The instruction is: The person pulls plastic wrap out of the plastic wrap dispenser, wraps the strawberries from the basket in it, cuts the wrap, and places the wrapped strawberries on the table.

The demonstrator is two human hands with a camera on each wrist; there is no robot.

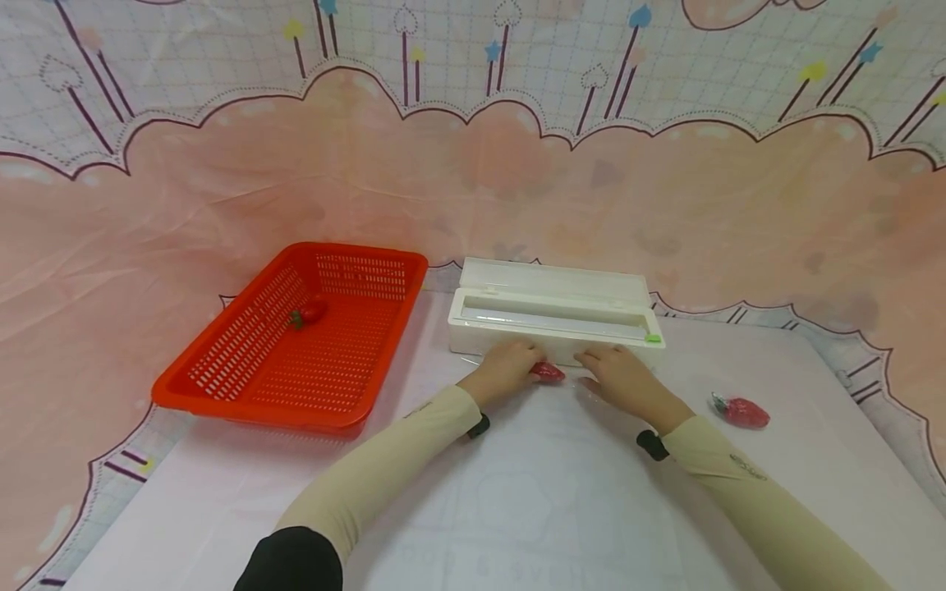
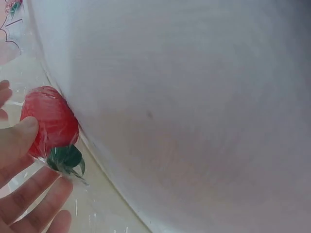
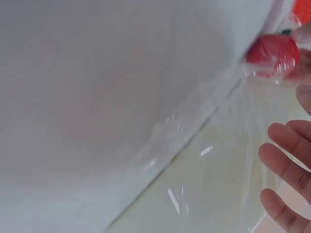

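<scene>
The left hand (image 1: 505, 369) curls round a film-wrapped strawberry (image 1: 548, 372) against the white cling-film dispenser (image 1: 553, 313). The right hand (image 1: 621, 376), fingers relaxed, rests on the film (image 3: 233, 145).

We're looking at a staged indoor set-up, more a recording corner than a lived-in room. A pink printed cloth (image 1: 473, 189) hangs as a backdrop across the whole rear of the view, with cloud outlines, hearts and stars on sticks, and it hides whatever wall lies behind. The same sort of patterned sheet covers the worktop (image 1: 813, 492), so no bare furniture shows. On it sit kitchen-style props: a red perforated plastic basket (image 1: 222, 386), a white cling-film dispenser box (image 1: 554, 308) with its lid open, and toy-like strawberries (image 1: 742, 412). Whether this is a home or a studio, I cannot tell.
</scene>
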